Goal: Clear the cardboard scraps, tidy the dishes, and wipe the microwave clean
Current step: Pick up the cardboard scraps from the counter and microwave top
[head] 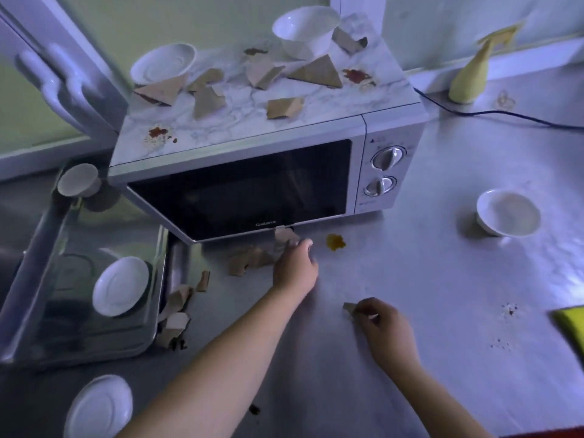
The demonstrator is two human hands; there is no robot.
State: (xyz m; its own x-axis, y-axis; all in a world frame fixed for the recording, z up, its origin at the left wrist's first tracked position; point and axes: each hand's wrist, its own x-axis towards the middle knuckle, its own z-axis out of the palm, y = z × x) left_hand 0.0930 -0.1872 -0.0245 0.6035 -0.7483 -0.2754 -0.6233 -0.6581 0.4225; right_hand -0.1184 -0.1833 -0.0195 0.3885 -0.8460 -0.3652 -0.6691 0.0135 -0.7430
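Here — right hand on scrap (left hand likewise)

The grey worktop carries the microwave, cardboard scraps scattered before its door, a yellow stain beside them, a white bowl at right, a saucer front left, dark crumbs

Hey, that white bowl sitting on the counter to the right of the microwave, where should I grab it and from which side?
Probably take the bowl by its near rim, coming from above: thumb inside, fingers on the outer wall. It stands upright, mouth open, with bare counter around it. The right hand pinches a cardboard scrap, so drop that first.
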